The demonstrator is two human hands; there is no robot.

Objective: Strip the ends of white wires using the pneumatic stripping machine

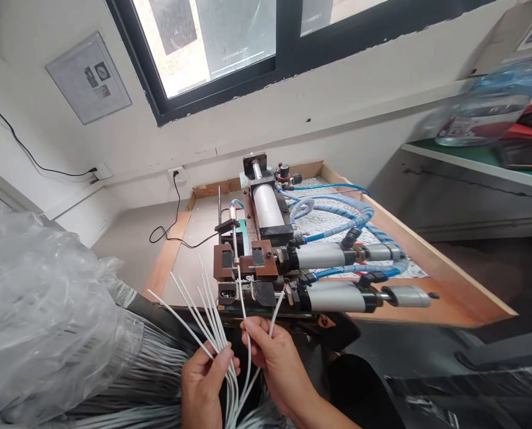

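My left hand (210, 378) is closed around a fanned bundle of white cables (212, 316), pinched under the thumb with their ends pointing up and away. My right hand (277, 360) pinches a single white cable (242, 298) between thumb and fingertips; its far end reaches between the brown jaw blocks (264, 259) of a pneumatic wire-stripping machine (268, 208). A second cable (276, 313) runs through my right hand, its tip showing a little reddish colour near the front cylinder (337, 296). The cables trail down between both hands, their lower ends out of view.
Left, clear plastic (46, 298) covers a large pile of grey cables (154, 357). Blue air hoses (350, 214) loop behind the cylinders. The machine stands on a wood-edged bench (466, 292). A green-topped shelf (475, 158) bears a large clear bottle (484, 113) at the right.
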